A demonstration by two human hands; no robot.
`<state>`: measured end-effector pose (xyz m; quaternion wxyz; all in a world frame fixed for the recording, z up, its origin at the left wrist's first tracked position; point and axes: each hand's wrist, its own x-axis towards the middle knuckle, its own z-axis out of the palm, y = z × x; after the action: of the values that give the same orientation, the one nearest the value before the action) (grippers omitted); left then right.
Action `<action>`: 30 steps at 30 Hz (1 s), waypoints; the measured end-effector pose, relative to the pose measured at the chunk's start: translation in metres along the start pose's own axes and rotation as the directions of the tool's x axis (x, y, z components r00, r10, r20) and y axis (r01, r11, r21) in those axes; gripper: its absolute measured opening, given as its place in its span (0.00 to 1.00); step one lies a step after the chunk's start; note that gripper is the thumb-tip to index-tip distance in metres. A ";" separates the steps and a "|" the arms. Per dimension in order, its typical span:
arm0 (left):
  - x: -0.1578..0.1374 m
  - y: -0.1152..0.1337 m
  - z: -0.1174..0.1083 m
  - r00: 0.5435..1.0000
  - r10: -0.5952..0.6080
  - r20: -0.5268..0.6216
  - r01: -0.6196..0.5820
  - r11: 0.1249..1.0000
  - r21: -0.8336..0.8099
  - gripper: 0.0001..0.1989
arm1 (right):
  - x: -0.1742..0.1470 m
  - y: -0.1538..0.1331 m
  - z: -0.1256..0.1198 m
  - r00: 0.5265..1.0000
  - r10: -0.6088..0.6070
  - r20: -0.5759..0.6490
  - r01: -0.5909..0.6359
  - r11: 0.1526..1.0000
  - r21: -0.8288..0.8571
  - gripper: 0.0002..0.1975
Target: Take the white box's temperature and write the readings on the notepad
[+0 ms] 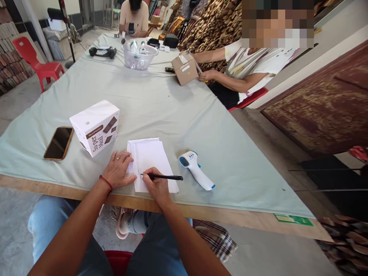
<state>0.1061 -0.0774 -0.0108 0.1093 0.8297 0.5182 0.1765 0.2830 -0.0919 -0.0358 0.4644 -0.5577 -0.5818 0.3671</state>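
Note:
A white paper pad (153,157) lies near the table's front edge, with small writing down its left side. My right hand (157,186) grips a black pen (169,177), its tip touching the page close to the writing. Spread flat, my left hand (120,170) rests on the pad's left edge and the cloth beside it. To the right of the pad lies a white and blue infrared thermometer (197,168). A white printed box (97,124) stands behind my left hand, and a phone (59,143) with a dark screen lies left of it.
Across the pale tablecloth (149,103), a clear plastic basket (139,59) holds bottles. At the right side a seated co-worker handles a cardboard box (185,69). Another person sits at the far end. A red chair (40,61) stands on the left; stacked wood (212,30) fills the back.

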 end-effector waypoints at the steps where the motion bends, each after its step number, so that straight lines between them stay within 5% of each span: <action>1: 0.000 0.000 0.000 1.000 -0.002 0.001 0.002 1.000 -0.001 0.25 | 0.000 -0.001 0.000 1.000 -0.004 -0.008 0.004 1.000 -0.002 0.05; 30: 0.000 -0.001 0.001 1.000 0.011 -0.011 -0.011 1.000 -0.007 0.24 | 0.000 0.000 -0.001 1.000 0.001 -0.022 -0.002 1.000 -0.030 0.06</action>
<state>0.1059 -0.0771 -0.0115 0.1084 0.8310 0.5138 0.1835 0.2837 -0.0920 -0.0353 0.4618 -0.5691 -0.5819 0.3525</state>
